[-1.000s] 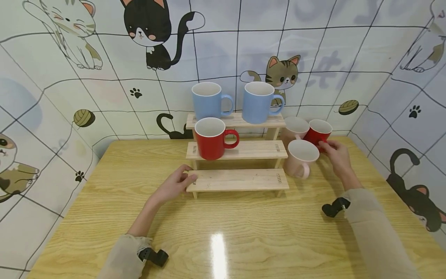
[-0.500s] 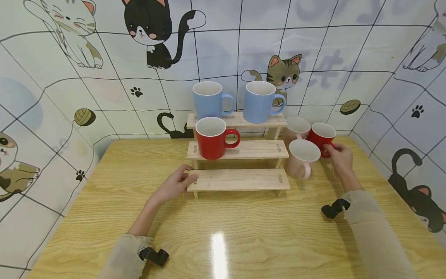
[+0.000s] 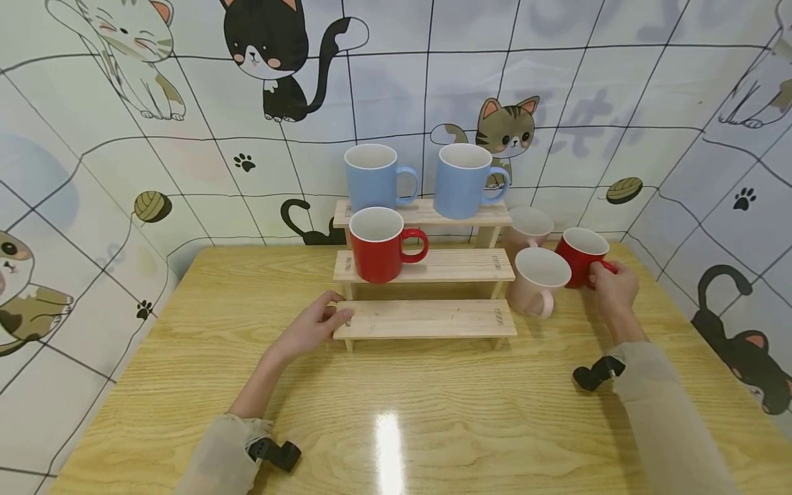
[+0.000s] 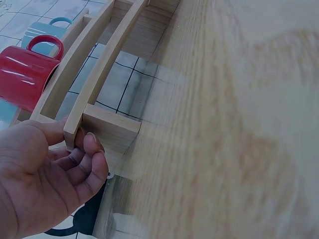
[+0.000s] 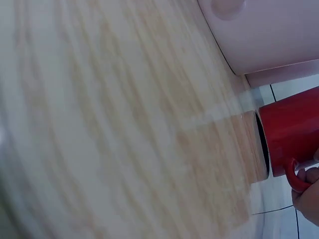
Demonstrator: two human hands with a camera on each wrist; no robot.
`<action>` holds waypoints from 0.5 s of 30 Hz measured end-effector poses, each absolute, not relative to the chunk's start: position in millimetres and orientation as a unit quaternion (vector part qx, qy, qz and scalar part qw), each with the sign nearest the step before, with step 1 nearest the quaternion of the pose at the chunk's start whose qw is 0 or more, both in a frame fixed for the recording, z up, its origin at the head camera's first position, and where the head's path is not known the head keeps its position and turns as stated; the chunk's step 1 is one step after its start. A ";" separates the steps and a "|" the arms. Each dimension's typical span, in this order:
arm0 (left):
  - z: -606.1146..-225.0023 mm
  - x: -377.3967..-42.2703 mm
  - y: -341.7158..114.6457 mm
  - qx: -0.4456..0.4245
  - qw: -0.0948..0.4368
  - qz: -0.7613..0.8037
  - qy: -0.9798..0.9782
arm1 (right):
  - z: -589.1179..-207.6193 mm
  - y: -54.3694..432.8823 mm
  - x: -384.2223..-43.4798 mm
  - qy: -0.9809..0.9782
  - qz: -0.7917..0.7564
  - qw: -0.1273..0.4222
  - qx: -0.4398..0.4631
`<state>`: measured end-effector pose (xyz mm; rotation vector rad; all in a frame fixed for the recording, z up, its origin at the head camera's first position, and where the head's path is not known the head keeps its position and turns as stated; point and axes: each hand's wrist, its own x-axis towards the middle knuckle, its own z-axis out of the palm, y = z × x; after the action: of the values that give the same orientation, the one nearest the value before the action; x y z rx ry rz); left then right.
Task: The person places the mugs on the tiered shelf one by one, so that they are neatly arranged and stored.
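Observation:
In the head view my left hand (image 3: 314, 324) pinches the left end of the bottom board of a three-tier wooden shelf (image 3: 427, 320); the left wrist view shows thumb and fingers (image 4: 84, 174) around the board's end. My right hand (image 3: 615, 289) grips a red mug (image 3: 577, 258) by its handle, right of the shelf. The right wrist view has this mug's base close over the table. Beside it stand two pale pink mugs (image 3: 540, 275), one behind the other. Another red mug (image 3: 379, 247) is on the middle tier, and two light blue mugs (image 3: 463, 182) stand on the top tier.
The wood-grain table (image 3: 247, 275) ends against a wall covering (image 3: 396, 82) with cartoon cats and grid lines, which also runs along both sides. A bright light reflection lies on the table's front part.
My right hand has drawn the red mug forward and to the right, away from the pink mugs. My left hand keeps its place on the shelf.

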<state>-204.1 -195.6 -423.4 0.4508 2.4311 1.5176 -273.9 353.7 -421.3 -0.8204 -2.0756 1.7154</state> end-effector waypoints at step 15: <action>-424.5 -204.0 -195.0 0.156 0.121 0.526 0.827 | -415.6 362.7 -264.9 -0.627 0.688 0.228 -0.285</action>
<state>-204.0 -195.0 -424.5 0.4562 2.4171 1.5354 -264.9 362.7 -415.6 -0.7850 -1.7271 1.8952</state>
